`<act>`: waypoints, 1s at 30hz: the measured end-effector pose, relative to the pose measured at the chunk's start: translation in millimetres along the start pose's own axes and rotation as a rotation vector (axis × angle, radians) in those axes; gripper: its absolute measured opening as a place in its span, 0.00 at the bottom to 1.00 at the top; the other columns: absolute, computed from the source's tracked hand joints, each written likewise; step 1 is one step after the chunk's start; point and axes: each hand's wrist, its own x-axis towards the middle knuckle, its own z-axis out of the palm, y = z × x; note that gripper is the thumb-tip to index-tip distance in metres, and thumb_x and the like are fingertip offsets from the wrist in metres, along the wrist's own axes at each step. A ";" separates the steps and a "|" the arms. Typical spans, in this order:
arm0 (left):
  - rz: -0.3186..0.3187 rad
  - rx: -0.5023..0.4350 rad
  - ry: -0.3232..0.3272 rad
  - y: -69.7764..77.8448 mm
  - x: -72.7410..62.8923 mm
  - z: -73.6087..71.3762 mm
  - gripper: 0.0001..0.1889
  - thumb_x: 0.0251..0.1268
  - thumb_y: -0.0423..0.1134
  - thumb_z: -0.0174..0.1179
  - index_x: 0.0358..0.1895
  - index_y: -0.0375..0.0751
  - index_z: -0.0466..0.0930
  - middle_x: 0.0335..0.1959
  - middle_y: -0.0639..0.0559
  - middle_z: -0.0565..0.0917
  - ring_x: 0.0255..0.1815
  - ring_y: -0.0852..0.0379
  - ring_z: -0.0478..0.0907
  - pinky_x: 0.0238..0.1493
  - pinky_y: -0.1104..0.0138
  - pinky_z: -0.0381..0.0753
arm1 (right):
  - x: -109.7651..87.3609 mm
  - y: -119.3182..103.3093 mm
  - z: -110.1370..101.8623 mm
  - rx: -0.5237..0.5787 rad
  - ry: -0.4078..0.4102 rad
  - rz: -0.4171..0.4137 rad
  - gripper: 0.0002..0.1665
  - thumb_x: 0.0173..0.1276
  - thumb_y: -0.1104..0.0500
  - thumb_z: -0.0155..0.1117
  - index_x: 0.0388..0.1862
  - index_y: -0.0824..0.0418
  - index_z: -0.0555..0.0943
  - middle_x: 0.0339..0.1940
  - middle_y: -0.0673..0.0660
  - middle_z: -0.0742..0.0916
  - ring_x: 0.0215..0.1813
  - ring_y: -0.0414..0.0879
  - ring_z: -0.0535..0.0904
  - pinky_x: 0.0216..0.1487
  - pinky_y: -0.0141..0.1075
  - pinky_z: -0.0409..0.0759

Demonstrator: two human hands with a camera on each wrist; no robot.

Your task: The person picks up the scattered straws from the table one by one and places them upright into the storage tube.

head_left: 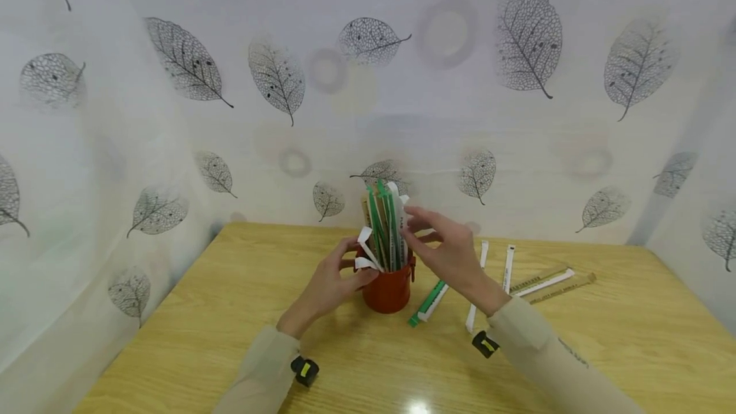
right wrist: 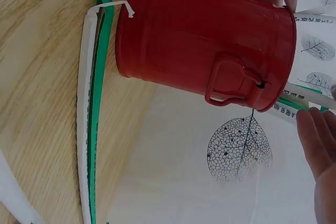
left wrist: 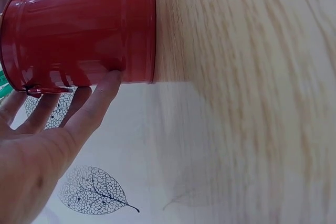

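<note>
A red metal bucket (head_left: pixel 386 292) stands upright on the table, packed with green, brown and white paper-wrapped straws (head_left: pixel 382 222). My left hand (head_left: pixel 330 283) grips the bucket near its rim, thumb in front and fingers around the far left side. In the left wrist view, those fingers lie against the bucket's wall (left wrist: pixel 79 30). My right hand (head_left: pixel 451 254) pinches white-wrapped straws at the right of the bunch, above the rim. The right wrist view shows the straws (right wrist: pixel 294 100) between its thumb and fingers, partly cut off by the frame edge.
Loose wrapped straws lie right of the bucket: a green one with a white one (head_left: pixel 430 302), several white ones (head_left: pixel 508 267) and brown ones (head_left: pixel 566 287). The wood-look table (head_left: pixel 230 312) meets a leaf-patterned curtain (head_left: pixel 402 114) behind.
</note>
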 end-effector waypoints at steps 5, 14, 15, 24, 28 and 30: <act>-0.008 0.001 -0.008 0.1 -0.9 0.6 0.32 0.67 0.51 0.69 0.71 0.62 0.68 0.71 0.51 0.73 0.66 0.39 0.78 0.57 0.52 0.86 | -3.3 3.3 -11.8 -0.009 0.031 0.025 0.38 0.58 0.74 0.73 0.69 0.67 0.75 0.40 0.64 0.92 0.38 0.52 0.90 0.37 0.33 0.89; -0.004 0.011 0.014 -0.4 0.3 -0.4 0.31 0.66 0.50 0.70 0.70 0.62 0.69 0.70 0.52 0.74 0.66 0.39 0.78 0.58 0.51 0.86 | -7.0 23.7 -68.2 -0.206 0.037 0.387 0.15 0.72 0.65 0.64 0.56 0.65 0.84 0.33 0.63 0.92 0.29 0.29 0.84 0.29 0.23 0.83; -0.004 0.011 0.013 -0.5 0.4 -0.4 0.31 0.66 0.50 0.70 0.70 0.62 0.69 0.70 0.52 0.74 0.66 0.39 0.78 0.58 0.51 0.85 | -8.8 26.1 -75.4 -0.226 -0.003 0.469 0.15 0.74 0.62 0.62 0.57 0.64 0.84 0.35 0.64 0.92 0.28 0.28 0.84 0.28 0.24 0.83; 0.000 0.004 0.009 -1.0 0.2 -0.6 0.30 0.67 0.50 0.69 0.70 0.61 0.69 0.70 0.51 0.74 0.66 0.38 0.78 0.58 0.51 0.86 | -38.8 61.9 -117.3 -0.384 -0.338 0.876 0.24 0.73 0.59 0.55 0.60 0.74 0.78 0.38 0.72 0.90 0.26 0.54 0.89 0.23 0.39 0.84; 0.002 0.003 0.000 -0.5 0.2 -0.5 0.31 0.67 0.49 0.69 0.71 0.60 0.68 0.70 0.51 0.74 0.66 0.38 0.78 0.58 0.52 0.86 | -53.1 77.6 -125.6 -0.438 -0.465 0.960 0.28 0.73 0.57 0.59 0.61 0.79 0.74 0.27 0.66 0.90 0.23 0.50 0.86 0.29 0.45 0.85; 0.001 0.001 -0.001 -0.3 -0.2 -0.3 0.31 0.67 0.49 0.69 0.71 0.59 0.68 0.70 0.51 0.74 0.65 0.39 0.78 0.58 0.52 0.86 | -57.7 82.7 -127.9 -0.459 -0.510 0.974 0.31 0.73 0.55 0.61 0.61 0.80 0.73 0.22 0.61 0.88 0.22 0.47 0.84 0.35 0.49 0.85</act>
